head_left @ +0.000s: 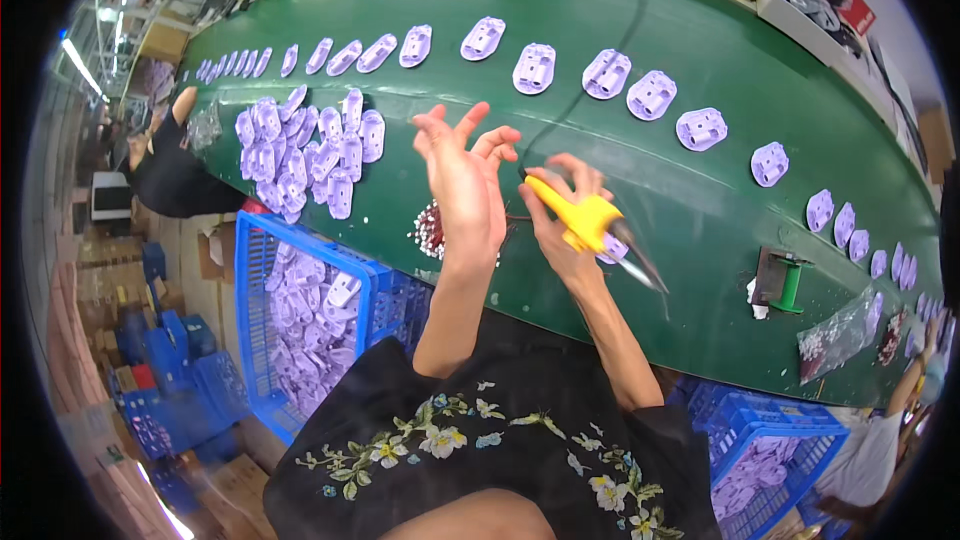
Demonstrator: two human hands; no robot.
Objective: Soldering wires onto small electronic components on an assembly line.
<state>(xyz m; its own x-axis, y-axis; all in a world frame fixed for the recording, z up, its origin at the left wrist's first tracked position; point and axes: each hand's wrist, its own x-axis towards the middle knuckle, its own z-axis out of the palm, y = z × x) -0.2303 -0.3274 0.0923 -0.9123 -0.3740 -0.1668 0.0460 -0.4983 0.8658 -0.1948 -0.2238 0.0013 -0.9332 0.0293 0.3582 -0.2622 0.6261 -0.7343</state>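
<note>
My left hand [465, 180] is raised over the green table [560, 310] with its fingers spread and nothing in it. Just beside its wrist lies a bunch of red wires with small white ends [430, 232]. My right hand [563, 225] grips a yellow soldering gun [575, 205], whose metal tip points down to the right and is smeared by motion. Partly hidden beneath the gun is a light purple plastic shell [613, 250]. A dark cord runs from the gun's rear toward the far side of the table.
Purple shells [534, 69] stand in a long row across the table. A heap of them [300, 155] lies left. Blue crates of shells flank me, left [245, 315] and right [785, 418]. A green spool [789, 285] and a plastic bag [835, 340] lie right. Other people work at both ends.
</note>
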